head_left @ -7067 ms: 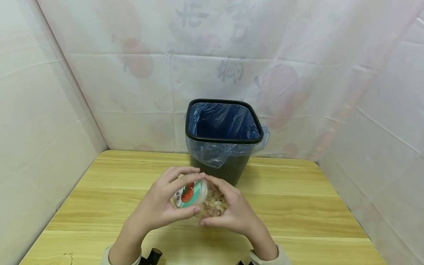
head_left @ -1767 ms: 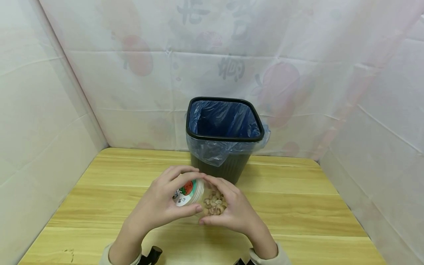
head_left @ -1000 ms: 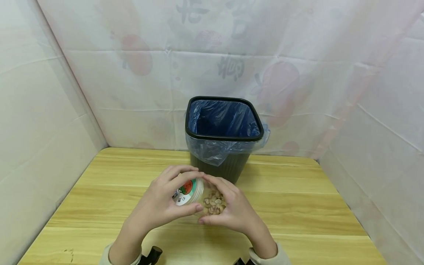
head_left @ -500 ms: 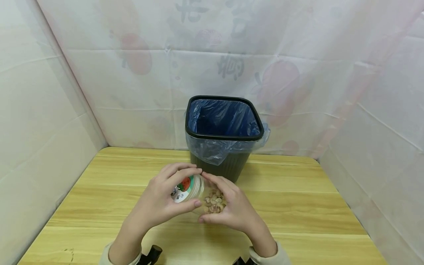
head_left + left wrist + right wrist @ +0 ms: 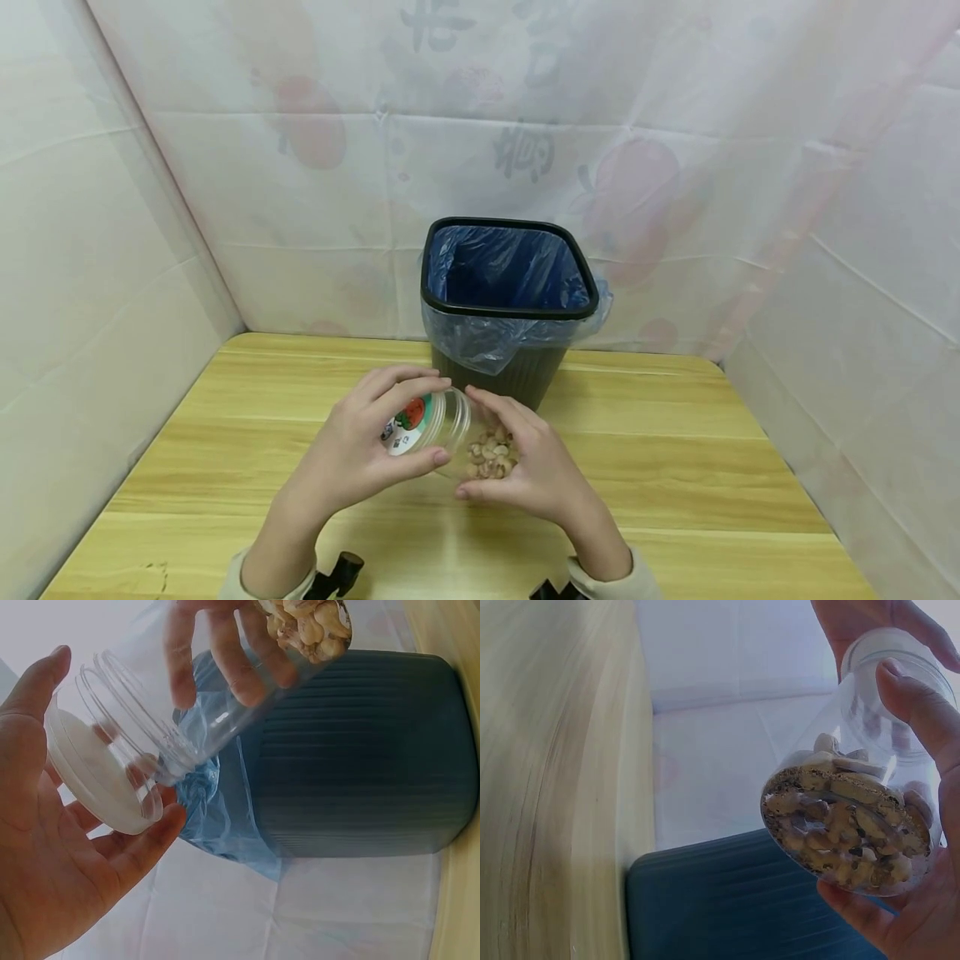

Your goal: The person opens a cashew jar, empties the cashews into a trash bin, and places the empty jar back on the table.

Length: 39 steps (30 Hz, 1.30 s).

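A clear plastic jar, partly filled with pale nuts that look like cashews, is held tilted above the table, mouth to the left. My right hand grips its body near the base; the right wrist view shows the nuts gathered at the jar's bottom. My left hand holds the round lid, which has a tomato picture on top, between thumb and fingers. In the left wrist view the whitish lid stands slightly apart from the jar's threaded mouth.
Just behind the hands a dark ribbed bin stands on the wooden table, lined with a blue plastic bag folded over its rim. Pale printed cloth hangs at the back and sides.
Earlier the lid sat on the jar and turned, its picture rotating. Now the left hand has drawn it left, off the mouth, while the right hand and jar have shifted slightly right.
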Each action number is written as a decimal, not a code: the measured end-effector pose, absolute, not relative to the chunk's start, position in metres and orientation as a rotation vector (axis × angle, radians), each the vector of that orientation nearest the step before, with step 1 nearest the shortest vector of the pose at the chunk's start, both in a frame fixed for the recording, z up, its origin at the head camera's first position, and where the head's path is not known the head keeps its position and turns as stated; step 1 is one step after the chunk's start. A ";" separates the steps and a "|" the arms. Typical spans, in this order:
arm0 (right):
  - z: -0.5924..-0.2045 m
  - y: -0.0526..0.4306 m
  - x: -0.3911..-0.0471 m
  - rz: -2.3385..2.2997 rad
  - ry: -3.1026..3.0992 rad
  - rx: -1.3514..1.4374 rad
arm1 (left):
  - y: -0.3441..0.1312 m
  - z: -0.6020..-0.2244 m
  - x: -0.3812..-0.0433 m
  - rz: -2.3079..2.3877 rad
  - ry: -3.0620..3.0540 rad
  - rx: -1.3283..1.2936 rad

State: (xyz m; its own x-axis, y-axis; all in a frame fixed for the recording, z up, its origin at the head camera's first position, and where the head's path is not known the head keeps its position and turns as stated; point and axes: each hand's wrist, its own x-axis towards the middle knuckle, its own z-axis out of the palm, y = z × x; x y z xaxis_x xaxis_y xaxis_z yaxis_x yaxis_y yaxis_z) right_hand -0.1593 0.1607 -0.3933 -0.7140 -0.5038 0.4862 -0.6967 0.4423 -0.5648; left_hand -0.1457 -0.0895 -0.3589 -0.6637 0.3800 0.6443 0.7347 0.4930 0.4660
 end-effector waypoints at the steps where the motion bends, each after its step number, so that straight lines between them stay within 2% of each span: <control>1: -0.393 0.161 -0.159 1.130 -2.448 1.039 | -0.090 -0.359 -0.146 -1.027 -2.282 -0.915; 39: -0.385 0.181 -0.166 1.155 -2.398 0.949 | -0.105 -0.371 -0.165 -0.995 -2.374 -0.782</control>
